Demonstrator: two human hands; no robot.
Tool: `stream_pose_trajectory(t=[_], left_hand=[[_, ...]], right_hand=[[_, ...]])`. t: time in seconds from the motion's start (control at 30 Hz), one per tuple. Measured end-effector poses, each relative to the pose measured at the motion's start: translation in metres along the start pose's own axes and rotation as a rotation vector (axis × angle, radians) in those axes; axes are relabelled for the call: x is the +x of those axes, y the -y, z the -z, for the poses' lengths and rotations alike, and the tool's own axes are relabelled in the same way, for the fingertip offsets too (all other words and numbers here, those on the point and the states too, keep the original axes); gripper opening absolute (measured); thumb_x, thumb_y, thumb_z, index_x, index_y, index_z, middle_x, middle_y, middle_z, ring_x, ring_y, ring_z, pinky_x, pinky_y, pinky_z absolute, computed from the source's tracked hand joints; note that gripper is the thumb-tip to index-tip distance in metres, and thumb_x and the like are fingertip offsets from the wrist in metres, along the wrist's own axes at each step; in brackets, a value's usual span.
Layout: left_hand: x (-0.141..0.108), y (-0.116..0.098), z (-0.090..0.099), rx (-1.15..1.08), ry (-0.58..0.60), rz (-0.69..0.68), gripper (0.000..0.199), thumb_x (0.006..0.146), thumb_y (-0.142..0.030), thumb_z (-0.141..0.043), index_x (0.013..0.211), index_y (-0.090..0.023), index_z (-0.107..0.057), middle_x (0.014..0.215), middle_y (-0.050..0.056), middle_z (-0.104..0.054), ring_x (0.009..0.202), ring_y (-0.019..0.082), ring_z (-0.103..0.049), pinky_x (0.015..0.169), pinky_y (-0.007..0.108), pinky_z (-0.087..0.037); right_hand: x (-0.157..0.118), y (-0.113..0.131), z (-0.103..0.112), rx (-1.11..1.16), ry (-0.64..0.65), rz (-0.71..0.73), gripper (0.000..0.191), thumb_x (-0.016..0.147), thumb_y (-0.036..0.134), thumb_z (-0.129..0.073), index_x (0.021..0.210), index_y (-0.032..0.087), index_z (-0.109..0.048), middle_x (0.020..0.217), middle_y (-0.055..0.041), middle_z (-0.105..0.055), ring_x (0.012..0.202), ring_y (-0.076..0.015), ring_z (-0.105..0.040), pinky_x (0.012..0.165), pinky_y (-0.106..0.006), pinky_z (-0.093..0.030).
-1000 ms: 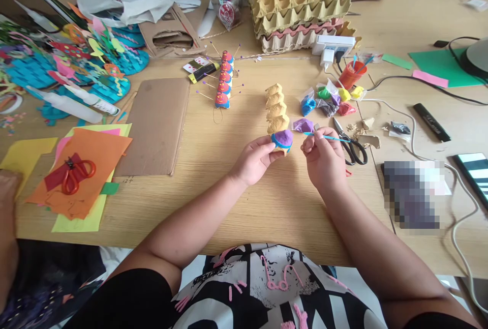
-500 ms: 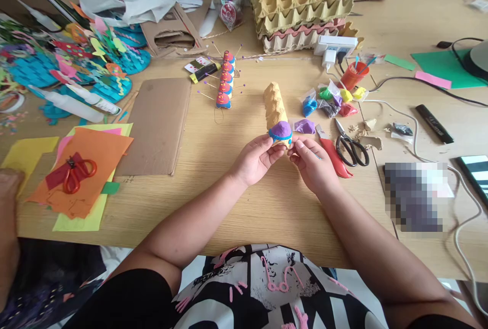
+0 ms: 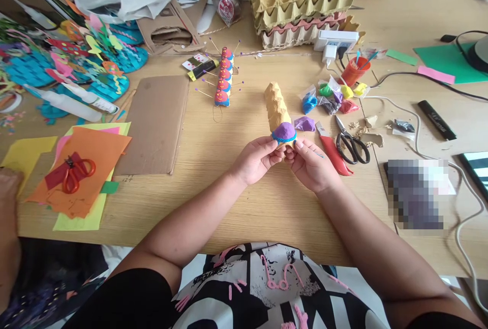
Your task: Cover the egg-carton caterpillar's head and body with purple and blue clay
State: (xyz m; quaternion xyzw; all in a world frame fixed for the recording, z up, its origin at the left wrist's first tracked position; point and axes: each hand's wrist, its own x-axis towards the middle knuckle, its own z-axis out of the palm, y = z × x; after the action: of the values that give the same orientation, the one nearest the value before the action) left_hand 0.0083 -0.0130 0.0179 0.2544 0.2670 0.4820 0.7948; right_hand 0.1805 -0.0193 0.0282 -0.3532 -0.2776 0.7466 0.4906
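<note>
A strip cut from an egg carton (image 3: pixel 277 105) points away from me over the middle of the table. Purple clay (image 3: pixel 285 130) covers its nearest bump, with a blue clay band (image 3: pixel 281 140) along the lower edge. My left hand (image 3: pixel 259 158) pinches the near end from the left, thumb on the band. From the right, my right hand (image 3: pixel 310 163) grips the same end with thumb and fingers. A thin blue sliver (image 3: pixel 319 155) shows at my right hand; its kind is unclear. Just beyond lies a bag of purple clay (image 3: pixel 305 124).
Right of my hands lie a red-handled cutter (image 3: pixel 333 153) and black scissors (image 3: pixel 351 146). Bagged clay (image 3: pixel 330 97) and an orange cup (image 3: pixel 355 70) stand farther back. A painted egg-carton caterpillar (image 3: pixel 224 77), cardboard (image 3: pixel 154 125) and red scissors (image 3: pixel 74 171) are leftward. Another person's arm (image 3: pixel 8 217) is far left.
The near end of the strip has shifted slightly right and turned, showing more of the purple bump and blue band. Both hands keep their grip on it.
</note>
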Motion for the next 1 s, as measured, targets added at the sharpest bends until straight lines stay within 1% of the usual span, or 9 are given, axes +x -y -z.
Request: stream_pose_trajectory(t=[0.23,0.4,0.63,0.77,0.87,1.0], left_hand=[[0.0007,0.0012,0.0008,-0.022,0.016,0.002,0.032,0.075,-0.038,-0.096,0.092,-0.015,-0.082,0.084,0.002,-0.078,0.075,0.006,-0.071,0.074,0.016,-0.059],[0.0010,0.0022,0.0006,-0.010,-0.004,0.012,0.033,0.072,-0.039,-0.098,0.089,-0.016,-0.081,0.082,0.002,-0.077,0.075,0.007,-0.070,0.074,0.017,-0.058],[0.0013,0.0017,-0.0022,0.006,-0.033,0.017,0.033,0.069,-0.039,-0.099,0.086,-0.017,-0.080,0.081,0.001,-0.076,0.075,0.008,-0.070,0.075,0.020,-0.058],[0.0016,0.0008,-0.0027,0.000,-0.027,0.017,0.034,0.069,-0.039,-0.099,0.086,-0.016,-0.081,0.080,0.002,-0.076,0.073,0.007,-0.069,0.073,0.018,-0.058],[0.0013,0.0004,-0.0030,0.005,-0.026,0.009,0.034,0.069,-0.040,-0.099,0.083,-0.015,-0.080,0.079,0.002,-0.075,0.071,0.007,-0.068,0.071,0.017,-0.057],[0.0004,0.0013,-0.0030,0.019,-0.026,0.016,0.035,0.069,-0.040,-0.099,0.083,-0.015,-0.079,0.080,0.002,-0.075,0.072,0.007,-0.067,0.071,0.018,-0.056]], right_hand=[[-0.0002,-0.0054,-0.0009,0.027,-0.020,0.037,0.036,0.066,0.046,-0.101,0.078,0.022,-0.077,0.075,0.0025,-0.067,0.072,-0.0097,-0.057,0.070,-0.023,-0.051],[-0.0007,-0.0094,-0.0017,0.031,-0.054,0.075,0.035,0.069,0.045,-0.099,0.077,0.023,-0.074,0.074,0.0026,-0.065,0.072,-0.0102,-0.057,0.071,-0.025,-0.052],[-0.0011,-0.0083,-0.0006,0.010,-0.074,0.119,0.034,0.068,0.045,-0.100,0.075,0.025,-0.073,0.073,0.0033,-0.062,0.072,-0.0113,-0.056,0.071,-0.026,-0.052],[-0.0009,-0.0046,-0.0023,0.032,-0.038,0.066,0.033,0.067,0.044,-0.100,0.079,0.023,-0.077,0.076,0.0022,-0.066,0.073,-0.0107,-0.058,0.071,-0.024,-0.053],[-0.0003,-0.0025,-0.0033,0.064,-0.005,0.027,0.033,0.070,0.048,-0.097,0.082,0.023,-0.079,0.078,0.0015,-0.069,0.073,-0.0112,-0.059,0.071,-0.024,-0.054],[-0.0001,-0.0021,-0.0032,0.072,-0.044,0.015,0.037,0.066,0.048,-0.099,0.081,0.023,-0.077,0.075,0.0027,-0.069,0.071,-0.0100,-0.059,0.067,-0.022,-0.053]])
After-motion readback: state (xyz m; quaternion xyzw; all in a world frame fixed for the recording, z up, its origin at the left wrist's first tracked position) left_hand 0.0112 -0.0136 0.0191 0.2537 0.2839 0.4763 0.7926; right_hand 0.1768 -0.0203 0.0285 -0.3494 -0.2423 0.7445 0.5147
